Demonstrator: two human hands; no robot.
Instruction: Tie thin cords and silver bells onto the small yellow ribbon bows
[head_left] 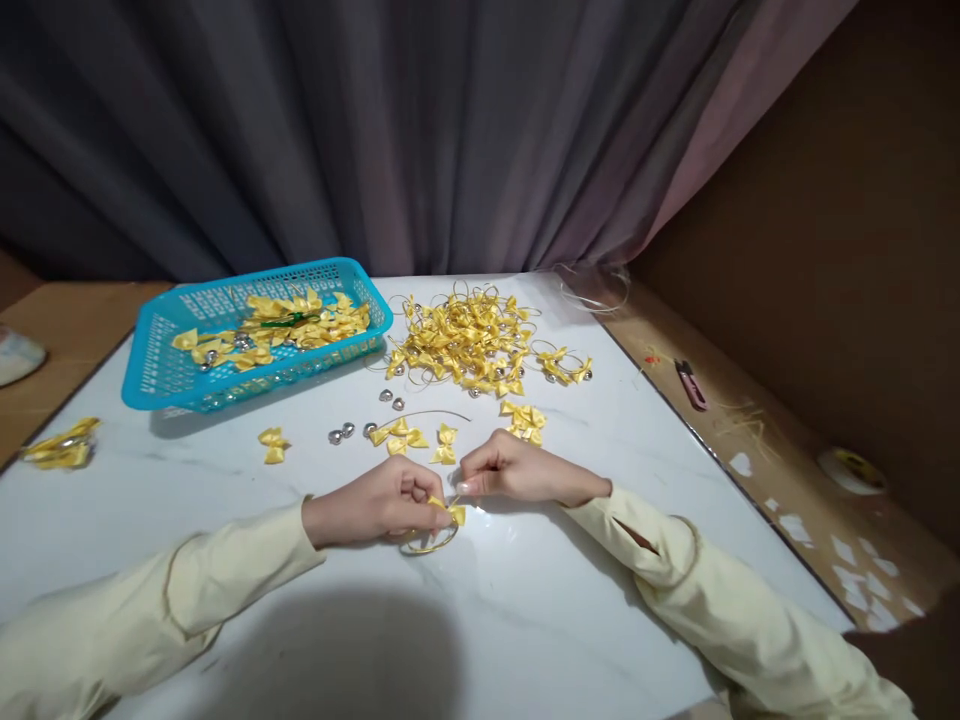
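Near the middle of the white table [525, 600], my left hand [401, 500] pinches a yellow bow [458, 515] with a gold cord loop [435, 545] hanging below its fingers. My right hand [517, 468] is closed just to the right, thumb and forefinger pinching the thin end of the gold cord above the bow. Beyond my hands lie loose yellow bows [444, 444], several silver bells [335, 437] and a thin gold cord [431, 413].
A blue basket [142, 360] with bows and bells stands at the back left. A heap of looped bows [465, 335] lies at the back middle. Wrapped bows [64, 445] sit far left. A pink cutter [690, 385] and tape roll [853, 470] lie off the table's right side.
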